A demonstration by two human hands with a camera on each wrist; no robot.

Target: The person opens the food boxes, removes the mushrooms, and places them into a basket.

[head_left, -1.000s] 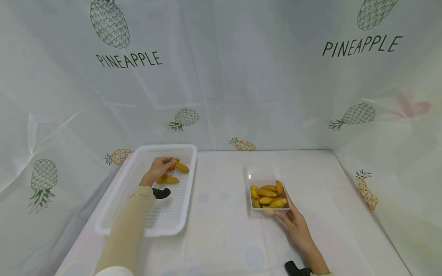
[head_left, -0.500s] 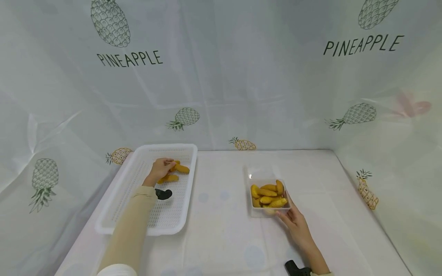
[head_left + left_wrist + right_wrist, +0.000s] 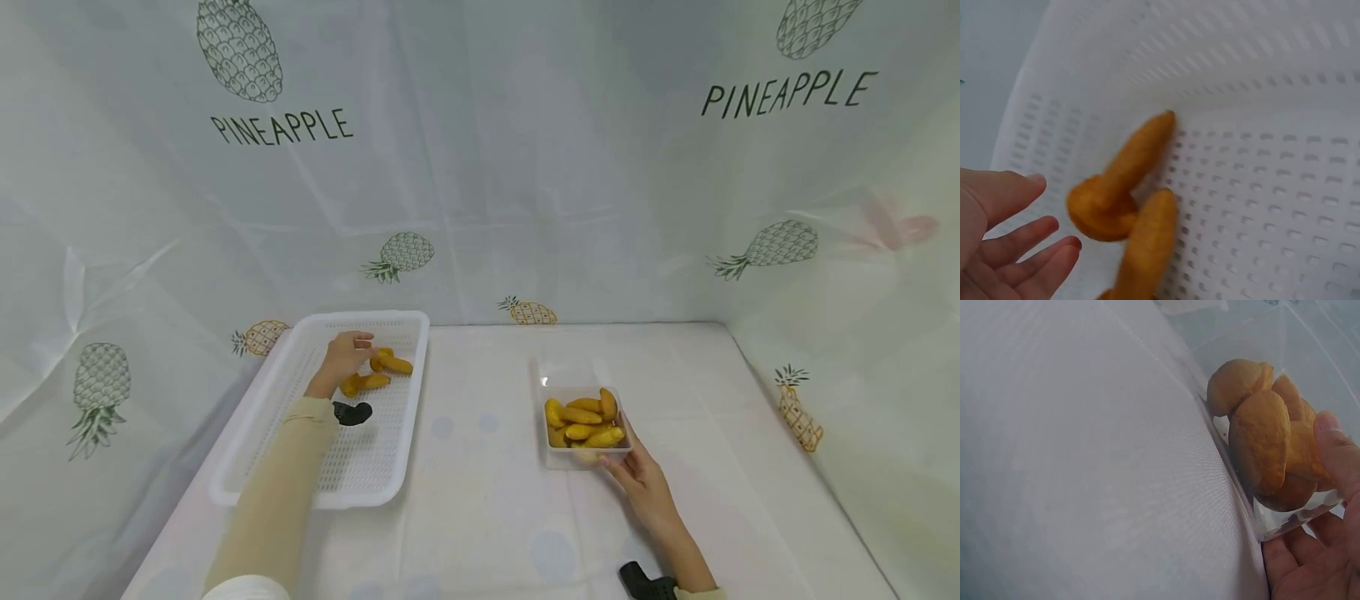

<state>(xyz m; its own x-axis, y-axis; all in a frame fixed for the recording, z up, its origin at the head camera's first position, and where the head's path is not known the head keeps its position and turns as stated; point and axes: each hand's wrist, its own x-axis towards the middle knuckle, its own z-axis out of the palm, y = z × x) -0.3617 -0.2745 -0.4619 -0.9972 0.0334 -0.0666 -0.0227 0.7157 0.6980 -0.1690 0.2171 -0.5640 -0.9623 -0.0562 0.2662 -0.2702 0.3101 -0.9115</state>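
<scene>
My left hand (image 3: pixel 347 354) hovers over the far part of a white perforated plastic tray (image 3: pixel 417 400), thumb and fingers parted with nothing between them. Beside its fingertips lie small yellow finger-shaped pieces, like mini bananas (image 3: pixel 395 364), in two little groups. Seen from the left wrist, one piece (image 3: pixel 1141 153) leans across another near the tray wall. On the table to the right, a clear plastic box (image 3: pixel 567 459) is filled with several similar pieces (image 3: pixel 581 417). My right hand (image 3: pixel 648 492) grips its near right corner, thumb against the wall and fingers underneath.
A clear lid (image 3: pixel 570 372) stands folded back behind the box. Table with a pale cloth (image 3: pixel 480 517) lies between tray and box. Curtains with pineapple prints (image 3: pixel 480 167) enclose the back and sides. A black strap part (image 3: pixel 351 413) sticks out at the left wrist.
My left hand has drawn back slightly up and left from the far group of yellow pieces, its fingers parting. Both groups stay in the tray. The right hand keeps its grip on the box.
</scene>
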